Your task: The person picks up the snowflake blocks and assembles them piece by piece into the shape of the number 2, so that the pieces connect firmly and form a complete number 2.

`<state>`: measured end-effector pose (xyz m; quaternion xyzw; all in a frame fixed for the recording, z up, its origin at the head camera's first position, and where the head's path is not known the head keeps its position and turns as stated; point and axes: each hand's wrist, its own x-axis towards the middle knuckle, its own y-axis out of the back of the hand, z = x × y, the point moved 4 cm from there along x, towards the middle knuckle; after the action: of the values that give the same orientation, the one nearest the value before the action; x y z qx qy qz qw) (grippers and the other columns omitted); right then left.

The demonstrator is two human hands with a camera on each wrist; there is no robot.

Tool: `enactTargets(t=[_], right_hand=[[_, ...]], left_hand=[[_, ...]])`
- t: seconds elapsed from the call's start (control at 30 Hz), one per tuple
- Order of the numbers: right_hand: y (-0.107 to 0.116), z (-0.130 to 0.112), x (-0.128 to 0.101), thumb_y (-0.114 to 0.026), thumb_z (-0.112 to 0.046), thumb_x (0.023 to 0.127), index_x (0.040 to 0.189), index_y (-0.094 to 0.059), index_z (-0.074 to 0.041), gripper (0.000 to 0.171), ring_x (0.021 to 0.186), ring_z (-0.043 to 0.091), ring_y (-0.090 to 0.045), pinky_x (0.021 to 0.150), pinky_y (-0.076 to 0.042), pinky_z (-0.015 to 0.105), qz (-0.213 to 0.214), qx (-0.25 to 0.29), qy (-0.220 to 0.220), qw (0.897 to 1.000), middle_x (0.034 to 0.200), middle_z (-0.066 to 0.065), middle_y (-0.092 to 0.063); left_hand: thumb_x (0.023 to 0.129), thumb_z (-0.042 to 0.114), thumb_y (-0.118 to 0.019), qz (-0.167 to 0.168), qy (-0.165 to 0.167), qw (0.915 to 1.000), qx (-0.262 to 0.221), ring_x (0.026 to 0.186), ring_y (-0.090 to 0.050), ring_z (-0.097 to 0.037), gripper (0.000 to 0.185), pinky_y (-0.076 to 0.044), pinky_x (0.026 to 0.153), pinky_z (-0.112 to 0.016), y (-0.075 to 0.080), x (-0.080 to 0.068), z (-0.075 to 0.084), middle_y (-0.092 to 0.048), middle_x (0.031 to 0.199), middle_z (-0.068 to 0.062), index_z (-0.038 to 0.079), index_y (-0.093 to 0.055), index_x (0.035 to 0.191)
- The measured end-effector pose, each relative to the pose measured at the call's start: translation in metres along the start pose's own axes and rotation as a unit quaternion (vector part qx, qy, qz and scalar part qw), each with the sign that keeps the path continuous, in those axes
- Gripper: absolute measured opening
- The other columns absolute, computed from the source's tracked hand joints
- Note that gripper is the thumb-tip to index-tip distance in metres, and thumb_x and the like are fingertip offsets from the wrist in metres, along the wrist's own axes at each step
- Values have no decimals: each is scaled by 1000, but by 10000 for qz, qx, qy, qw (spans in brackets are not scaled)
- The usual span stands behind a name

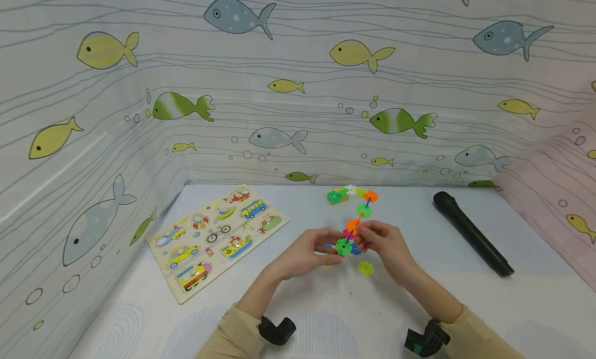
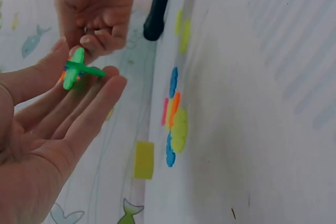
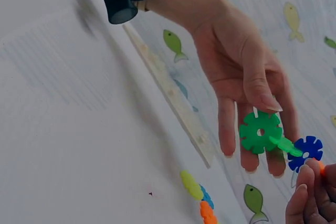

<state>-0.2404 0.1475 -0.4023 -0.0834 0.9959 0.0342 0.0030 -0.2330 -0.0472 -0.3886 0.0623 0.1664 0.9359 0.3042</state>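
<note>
My left hand [image 1: 309, 253] pinches a green notched plastic disc [image 3: 261, 132] between thumb and fingers. Slotted crosswise into it is another green disc [image 3: 286, 146], seen edge-on, followed by a blue disc [image 3: 306, 153]. My right hand [image 1: 384, 245] holds this linked chain by its fingertips, close to the blue disc and an orange one. From the hands the chain runs away toward the back, through an orange disc [image 1: 353, 226], a green disc [image 1: 364, 210] and another orange disc [image 1: 371, 196]. Parts of the chain are hidden by the fingers.
A yellow disc [image 1: 366, 268] lies in front of the hands, and more loose discs [image 2: 179, 130] lie beneath them. A wooden picture puzzle board [image 1: 216, 240] is at left, a black stick-shaped object [image 1: 472, 234] at right. Fish-print sheeting [image 1: 298, 105] walls the table.
</note>
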Motion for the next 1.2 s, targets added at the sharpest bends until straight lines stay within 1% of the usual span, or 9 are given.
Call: enactTargets(t=[0.2, 0.37, 0.6, 0.7, 0.87, 0.93, 1.03, 1.1, 1.2], right_hand=[[0, 0, -1, -59, -20, 102, 116, -61, 9, 33, 78, 16, -62, 78, -56, 23, -6, -41, -12, 10000, 88, 6, -67], [0, 1, 0, -59, -21, 101, 116, -61, 9, 34, 78, 15, -62, 77, -56, 23, -38, 29, -14, 10000, 88, 6, -67], [1, 3, 2, -61, -26, 101, 116, -61, 8, 37, 79, 16, -62, 77, -55, 23, -61, -38, -69, 9999, 90, 8, -66], [1, 4, 2, -60, -27, 101, 116, -61, 8, 38, 80, 16, -62, 77, -55, 23, -50, -87, -48, 9999, 90, 9, -66], [2, 3, 2, -61, -27, 101, 119, -61, 7, 39, 80, 16, -62, 77, -56, 24, -82, -160, 31, 9998, 90, 8, -66], [1, 3, 2, -61, -26, 100, 120, -61, 6, 39, 79, 16, -63, 78, -56, 23, -94, -182, 30, 9998, 90, 7, -67], [2, 4, 2, -59, -28, 102, 120, -60, 7, 39, 80, 17, -63, 79, -56, 23, -74, -220, 11, 9997, 90, 6, -67], [3, 5, 4, -55, -30, 104, 119, -60, 8, 41, 81, 18, -64, 79, -56, 23, 1, -274, 1, 9996, 91, 8, -67], [5, 8, 7, -50, -30, 106, 118, -61, 8, 41, 86, 21, -63, 82, -56, 25, 131, -683, -19, 9976, 95, 12, -68]], left_hand=[[89, 10, -75, -102, -35, 9999, -76, 114, -66, -21, 48, -54, 94, -28, -2, 0, 0, -66, 129, -6, 8, -60, 135], [89, 14, -76, 24, -40, 10000, 42, 111, -67, -20, 47, -54, 92, -25, -2, 1, -1, -68, 126, -6, 8, -62, 133], [87, 14, -78, 138, -23, 9998, 138, 101, -67, -10, 46, -53, 89, -24, -1, 1, 0, -72, 112, -1, 11, -63, 131], [88, 15, -77, 156, 10, 9997, 176, 103, -67, -9, 46, -53, 92, -27, -2, 1, 0, -71, 115, 3, 13, -63, 132], [88, 13, -76, 219, -13, 9995, 205, 105, -67, -12, 48, -52, 96, -36, -2, 1, -1, -71, 114, 1, 12, -61, 134], [88, 13, -77, 259, 10, 9995, 187, 106, -67, -12, 50, -52, 97, -36, -2, 1, -2, -71, 114, 1, 14, -60, 135], [88, 13, -77, 305, 49, 9994, 177, 106, -67, -12, 51, -53, 96, -33, -3, 2, -3, -71, 115, 2, 16, -60, 135], [88, 13, -77, 342, 11, 9993, 168, 106, -67, -13, 49, -54, 94, -30, -2, 2, -3, -70, 118, 0, 14, -61, 135], [88, 13, -76, 433, -19, 9989, 176, 106, -68, -15, 47, -55, 90, -25, -1, 2, -3, -69, 121, -2, 13, -61, 133]])
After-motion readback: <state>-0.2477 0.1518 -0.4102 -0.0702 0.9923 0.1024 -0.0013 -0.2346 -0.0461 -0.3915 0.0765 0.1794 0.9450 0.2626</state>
